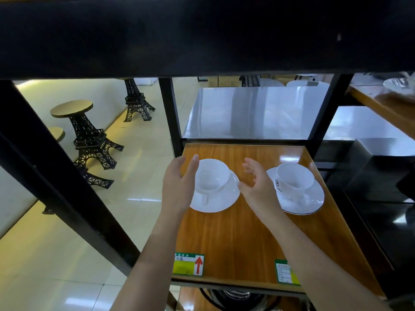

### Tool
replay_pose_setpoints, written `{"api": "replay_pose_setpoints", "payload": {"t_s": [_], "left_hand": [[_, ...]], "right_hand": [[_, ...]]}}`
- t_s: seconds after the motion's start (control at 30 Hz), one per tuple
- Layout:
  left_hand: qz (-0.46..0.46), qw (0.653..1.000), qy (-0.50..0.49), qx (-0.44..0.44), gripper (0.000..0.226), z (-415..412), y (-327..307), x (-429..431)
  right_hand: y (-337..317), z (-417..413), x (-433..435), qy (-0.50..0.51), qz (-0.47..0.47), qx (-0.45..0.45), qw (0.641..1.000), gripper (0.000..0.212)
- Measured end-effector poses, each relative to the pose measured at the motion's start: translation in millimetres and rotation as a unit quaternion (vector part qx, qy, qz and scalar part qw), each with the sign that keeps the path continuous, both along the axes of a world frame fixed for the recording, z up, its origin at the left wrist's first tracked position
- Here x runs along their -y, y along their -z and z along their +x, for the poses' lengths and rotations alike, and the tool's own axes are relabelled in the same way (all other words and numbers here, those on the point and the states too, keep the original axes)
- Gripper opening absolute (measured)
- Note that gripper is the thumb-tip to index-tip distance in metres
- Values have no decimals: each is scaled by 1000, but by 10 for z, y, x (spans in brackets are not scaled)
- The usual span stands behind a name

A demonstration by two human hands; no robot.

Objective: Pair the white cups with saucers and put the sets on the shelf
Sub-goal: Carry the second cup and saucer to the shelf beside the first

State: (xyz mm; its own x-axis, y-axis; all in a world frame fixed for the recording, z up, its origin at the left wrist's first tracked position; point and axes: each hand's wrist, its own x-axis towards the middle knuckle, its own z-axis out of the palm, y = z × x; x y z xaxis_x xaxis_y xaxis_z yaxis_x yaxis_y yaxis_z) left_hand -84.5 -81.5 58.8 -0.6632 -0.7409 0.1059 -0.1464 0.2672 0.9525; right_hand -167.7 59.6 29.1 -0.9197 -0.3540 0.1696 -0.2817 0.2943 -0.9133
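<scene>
Two white cup-and-saucer sets stand on the wooden shelf [242, 232]. The left cup [212, 175] sits on a plain white saucer [219, 200], its handle pointing toward me. The right cup [294, 180], with a dark logo, rests on a black-rimmed saucer [314, 202]. My left hand [179, 182] is just left of the left set, fingers spread, thumb near the cup's rim. My right hand [256, 182] hovers between the two sets, fingers apart, holding nothing.
Black metal uprights [173, 113] and a dark upper shelf [202, 34] frame the shelf. Two price labels [188, 264] hang on its front edge. A steel counter [251, 113] lies behind. Tower-shaped stools [89, 135] stand on the tiled floor at left.
</scene>
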Motion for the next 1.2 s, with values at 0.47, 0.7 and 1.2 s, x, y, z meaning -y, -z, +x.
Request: {"api": "replay_pose_setpoints", "payload": {"t_s": [0.47,0.7,1.2], "left_hand": [[382,854,351,27,76,-619,50,-960],[375,850,367,51,78,-727,123,-1134],[163,974,119,101,33,-580,263,-1161]], "right_hand": [[-153,-389,-1031,208,-60,150,965,54],[-48,-342,-1125,171,-47,172,969,60],[140,-410,-1298,287,49,82,953,37]]}}
